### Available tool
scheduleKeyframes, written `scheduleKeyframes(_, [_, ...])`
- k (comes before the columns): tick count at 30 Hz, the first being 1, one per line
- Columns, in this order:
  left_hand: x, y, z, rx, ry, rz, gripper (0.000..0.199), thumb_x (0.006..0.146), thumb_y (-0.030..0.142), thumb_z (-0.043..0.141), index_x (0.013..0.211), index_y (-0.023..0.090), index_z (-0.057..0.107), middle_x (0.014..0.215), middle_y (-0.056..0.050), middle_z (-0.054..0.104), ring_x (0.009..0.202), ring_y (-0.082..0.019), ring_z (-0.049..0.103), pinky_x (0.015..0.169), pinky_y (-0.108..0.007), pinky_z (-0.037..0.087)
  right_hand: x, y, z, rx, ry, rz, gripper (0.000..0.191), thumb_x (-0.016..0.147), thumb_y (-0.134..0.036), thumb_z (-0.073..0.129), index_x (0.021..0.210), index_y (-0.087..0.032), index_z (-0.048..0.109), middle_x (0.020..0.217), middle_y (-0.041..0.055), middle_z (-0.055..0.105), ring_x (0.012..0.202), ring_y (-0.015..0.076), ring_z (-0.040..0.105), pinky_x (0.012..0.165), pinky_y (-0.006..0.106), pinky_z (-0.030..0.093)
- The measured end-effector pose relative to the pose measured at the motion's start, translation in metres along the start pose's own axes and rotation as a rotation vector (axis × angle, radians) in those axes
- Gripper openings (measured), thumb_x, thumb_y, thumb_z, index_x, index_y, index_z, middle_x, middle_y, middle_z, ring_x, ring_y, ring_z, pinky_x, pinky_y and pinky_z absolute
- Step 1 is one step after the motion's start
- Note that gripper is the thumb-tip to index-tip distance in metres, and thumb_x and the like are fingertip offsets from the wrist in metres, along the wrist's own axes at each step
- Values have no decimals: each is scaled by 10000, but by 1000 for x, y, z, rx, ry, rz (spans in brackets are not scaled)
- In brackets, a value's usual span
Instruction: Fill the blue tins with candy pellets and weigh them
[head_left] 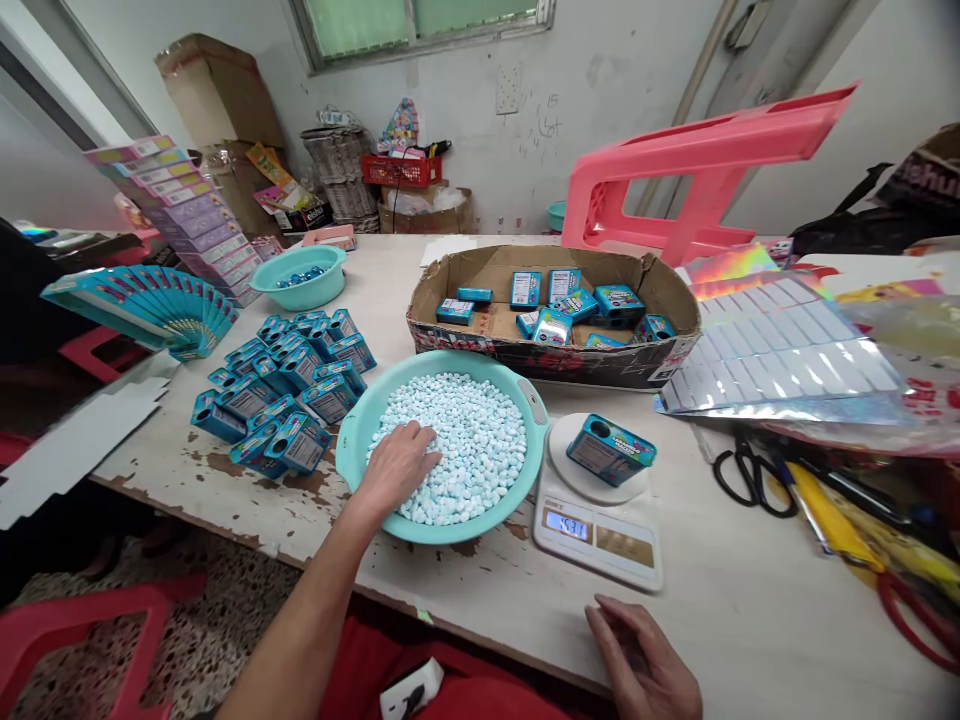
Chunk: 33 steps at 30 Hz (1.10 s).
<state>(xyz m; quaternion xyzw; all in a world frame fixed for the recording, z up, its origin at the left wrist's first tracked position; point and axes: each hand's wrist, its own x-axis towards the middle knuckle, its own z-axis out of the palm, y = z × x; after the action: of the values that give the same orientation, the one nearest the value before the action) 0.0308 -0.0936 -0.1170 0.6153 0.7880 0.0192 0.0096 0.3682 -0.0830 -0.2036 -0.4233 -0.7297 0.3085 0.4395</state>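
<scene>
The right hand (634, 650) is at near right, thumb and fingers narrowly parted. Just beyond, a scale (598, 545) bears a box (611, 450). Leftward, the left hand (401, 463) touches pale candies (472, 450) in a bowl (442, 533); whether it grips any, I cannot tell. Farther, a carton (540, 360) stands.

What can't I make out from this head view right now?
All in the head view:
Left hand: underside, and whether it grips pellets, hidden by the hand itself.
Bowl: floor, covered by pellets.
Right hand: wrist, cut off by the bottom edge.
Box on the scale: fine print, too small to read.
</scene>
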Motion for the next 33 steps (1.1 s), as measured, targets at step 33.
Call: scheduleKeyframes(33, [2,0,1,-46,-3,7,258,907,334,390,1072,208,544,1015,-87,552,951,-225,513,745,-306,394,2,-3,-2,-10,-20,-48,123,828,-301,612,883,-196,647,721,28,657,598,141,637,521,195,525])
